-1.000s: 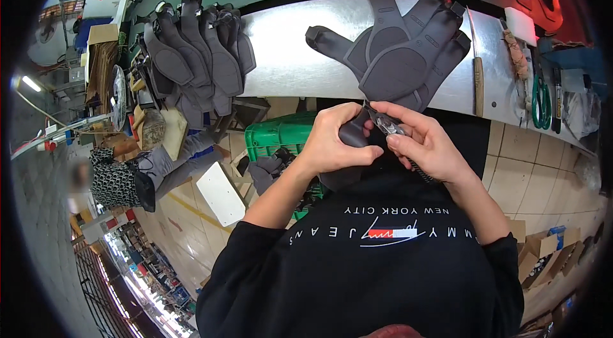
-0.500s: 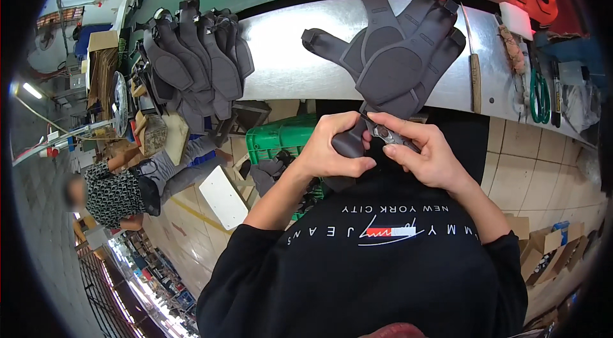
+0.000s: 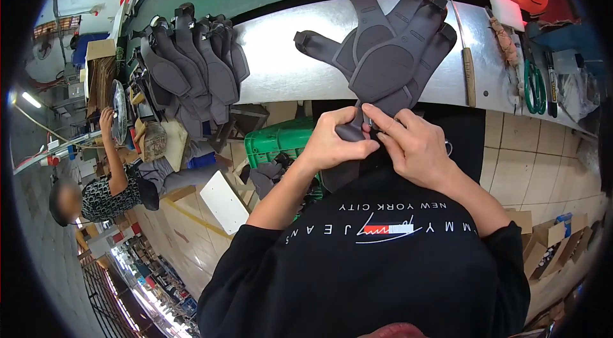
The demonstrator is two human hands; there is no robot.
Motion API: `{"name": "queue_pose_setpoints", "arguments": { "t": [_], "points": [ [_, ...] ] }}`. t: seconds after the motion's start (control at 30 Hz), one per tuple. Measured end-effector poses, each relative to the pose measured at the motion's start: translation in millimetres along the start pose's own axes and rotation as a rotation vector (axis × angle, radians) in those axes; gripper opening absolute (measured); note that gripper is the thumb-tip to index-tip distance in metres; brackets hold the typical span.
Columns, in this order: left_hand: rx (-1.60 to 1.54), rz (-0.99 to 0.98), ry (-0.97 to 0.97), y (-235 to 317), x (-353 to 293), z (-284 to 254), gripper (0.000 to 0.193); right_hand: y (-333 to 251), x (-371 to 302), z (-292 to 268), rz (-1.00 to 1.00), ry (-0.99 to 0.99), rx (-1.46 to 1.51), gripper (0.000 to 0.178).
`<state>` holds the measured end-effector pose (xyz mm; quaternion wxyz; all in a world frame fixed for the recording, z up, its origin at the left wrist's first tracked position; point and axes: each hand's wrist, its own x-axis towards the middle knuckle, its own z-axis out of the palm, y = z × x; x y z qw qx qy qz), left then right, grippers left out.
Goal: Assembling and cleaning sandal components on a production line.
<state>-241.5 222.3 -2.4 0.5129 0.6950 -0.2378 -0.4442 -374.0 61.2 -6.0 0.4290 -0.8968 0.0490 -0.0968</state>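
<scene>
My left hand (image 3: 333, 144) is closed round a dark grey padded strap piece (image 3: 350, 132), its thumb lying along the lower side. My right hand (image 3: 412, 146) is closed beside it, with the index fingertip at the upper end of the piece. Scissors are tucked in my right palm; one metal ring handle (image 3: 449, 147) sticks out past the heel of the hand, and the blades are mostly hidden. Just beyond both hands, a fanned stack of similar grey padded pieces (image 3: 385, 68) with black buckle ends lies on the metal tabletop (image 3: 294, 60).
More grey pieces (image 3: 214, 73) hang in a heap at the left. A wooden-handled awl (image 3: 469, 76), green-handled scissors (image 3: 535, 92) and a black marker (image 3: 552, 89) lie at the right. A green crate (image 3: 274, 143) stands below the table. Another person (image 3: 105, 194) is at the far left.
The scissors have turned back into my right palm, and my right index finger has come to the strap piece's upper end. The other person has raised an arm.
</scene>
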Motion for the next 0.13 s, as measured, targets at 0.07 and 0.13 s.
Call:
{"name": "queue_pose_setpoints", "arguments": {
  "t": [0.07,0.13],
  "points": [
    [0.019,-0.061,0.021,0.0,0.8,0.6,0.031,4.7,2.2,1.0,-0.049,0.004,-0.141,0.056],
    [-0.018,-0.294,0.0,-0.9,0.3,1.1,0.03,16.2,6.1,0.4,-0.105,0.104,-0.261,0.059]
  ]
}}
